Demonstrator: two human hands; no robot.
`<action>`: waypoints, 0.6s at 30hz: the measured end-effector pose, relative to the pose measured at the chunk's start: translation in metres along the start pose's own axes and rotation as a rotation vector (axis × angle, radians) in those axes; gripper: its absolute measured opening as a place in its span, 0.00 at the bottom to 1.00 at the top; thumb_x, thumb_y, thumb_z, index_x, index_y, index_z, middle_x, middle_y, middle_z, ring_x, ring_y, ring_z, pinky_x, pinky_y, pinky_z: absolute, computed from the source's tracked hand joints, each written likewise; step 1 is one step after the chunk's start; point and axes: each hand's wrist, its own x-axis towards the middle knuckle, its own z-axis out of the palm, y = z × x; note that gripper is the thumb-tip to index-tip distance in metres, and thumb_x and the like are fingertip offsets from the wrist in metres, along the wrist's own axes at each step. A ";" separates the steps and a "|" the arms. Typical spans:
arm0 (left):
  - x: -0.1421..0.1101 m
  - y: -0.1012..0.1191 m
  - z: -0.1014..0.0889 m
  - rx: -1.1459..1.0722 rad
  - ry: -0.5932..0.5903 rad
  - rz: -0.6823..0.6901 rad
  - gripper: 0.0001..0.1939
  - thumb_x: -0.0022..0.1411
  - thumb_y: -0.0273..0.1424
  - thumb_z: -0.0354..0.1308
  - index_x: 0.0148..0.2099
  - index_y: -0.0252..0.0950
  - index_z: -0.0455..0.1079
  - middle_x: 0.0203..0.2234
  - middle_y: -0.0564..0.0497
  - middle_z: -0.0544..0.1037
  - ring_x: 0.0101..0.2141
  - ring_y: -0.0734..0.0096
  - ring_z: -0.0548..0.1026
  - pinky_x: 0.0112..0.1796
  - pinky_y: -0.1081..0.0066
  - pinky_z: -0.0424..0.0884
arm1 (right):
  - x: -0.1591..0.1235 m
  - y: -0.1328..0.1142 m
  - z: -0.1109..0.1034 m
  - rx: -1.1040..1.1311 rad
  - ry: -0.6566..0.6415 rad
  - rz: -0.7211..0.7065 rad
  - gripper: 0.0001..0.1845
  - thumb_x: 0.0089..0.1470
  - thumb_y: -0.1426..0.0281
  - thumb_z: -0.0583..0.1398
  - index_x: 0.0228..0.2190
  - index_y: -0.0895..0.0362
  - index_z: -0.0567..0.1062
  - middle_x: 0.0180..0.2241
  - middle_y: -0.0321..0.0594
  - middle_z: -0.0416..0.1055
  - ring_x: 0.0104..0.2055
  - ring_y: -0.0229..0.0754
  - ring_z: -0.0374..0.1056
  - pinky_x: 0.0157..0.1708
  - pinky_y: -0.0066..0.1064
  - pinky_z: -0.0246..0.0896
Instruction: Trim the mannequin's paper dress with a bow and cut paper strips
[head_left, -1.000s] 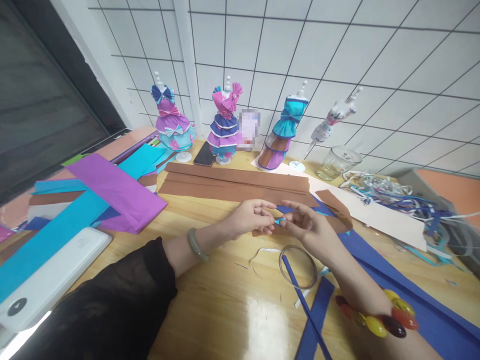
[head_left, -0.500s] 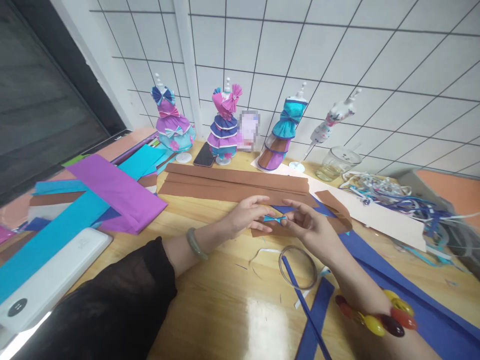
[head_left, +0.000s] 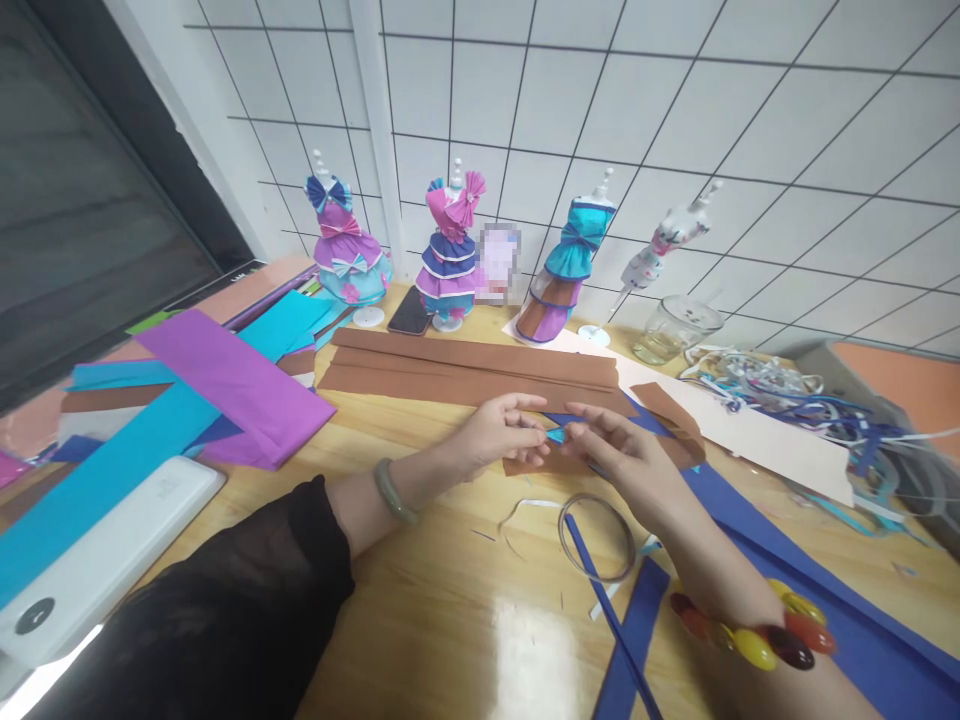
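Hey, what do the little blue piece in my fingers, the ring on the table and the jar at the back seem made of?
Blue piece: matte paper or thin fabric, judging by its flat colour; mostly covered. Ring: perhaps metal or plastic, a thin, smooth, greyish loop. Jar: clear, glossy glass or hard plastic, being see-through with highlights.

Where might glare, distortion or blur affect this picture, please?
In the head view, glare whitens the tabletop near bottom centre, lines on the tiled wall slant, a pixelated patch hides detail, and the small blue piece is too tiny to judge focus.
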 end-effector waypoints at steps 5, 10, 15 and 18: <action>-0.002 -0.001 0.001 0.050 -0.053 -0.015 0.27 0.50 0.27 0.63 0.53 0.35 0.61 0.32 0.47 0.75 0.28 0.72 0.76 0.31 0.68 0.73 | 0.003 0.007 0.003 0.076 -0.129 -0.004 0.27 0.41 0.54 0.64 0.40 0.58 0.72 0.31 0.42 0.75 0.34 0.42 0.72 0.38 0.36 0.66; -0.004 0.008 0.005 -0.002 -0.003 -0.043 0.27 0.53 0.24 0.60 0.55 0.31 0.58 0.32 0.43 0.76 0.32 0.68 0.77 0.34 0.66 0.73 | 0.005 0.010 -0.002 0.028 -0.036 -0.041 0.23 0.38 0.54 0.66 0.33 0.58 0.75 0.31 0.43 0.75 0.33 0.42 0.71 0.35 0.34 0.65; -0.005 0.012 0.005 -0.047 0.022 -0.064 0.25 0.56 0.24 0.57 0.56 0.30 0.56 0.35 0.41 0.76 0.32 0.68 0.77 0.36 0.64 0.73 | 0.003 0.006 -0.004 -0.016 0.008 -0.061 0.22 0.39 0.54 0.65 0.31 0.58 0.74 0.28 0.42 0.74 0.30 0.40 0.68 0.30 0.31 0.63; -0.004 0.011 0.004 -0.025 0.049 -0.065 0.25 0.55 0.22 0.58 0.54 0.30 0.58 0.33 0.43 0.76 0.31 0.69 0.77 0.34 0.65 0.73 | 0.003 0.005 -0.004 -0.030 0.004 -0.080 0.21 0.41 0.55 0.65 0.33 0.58 0.74 0.27 0.40 0.72 0.29 0.39 0.67 0.30 0.30 0.62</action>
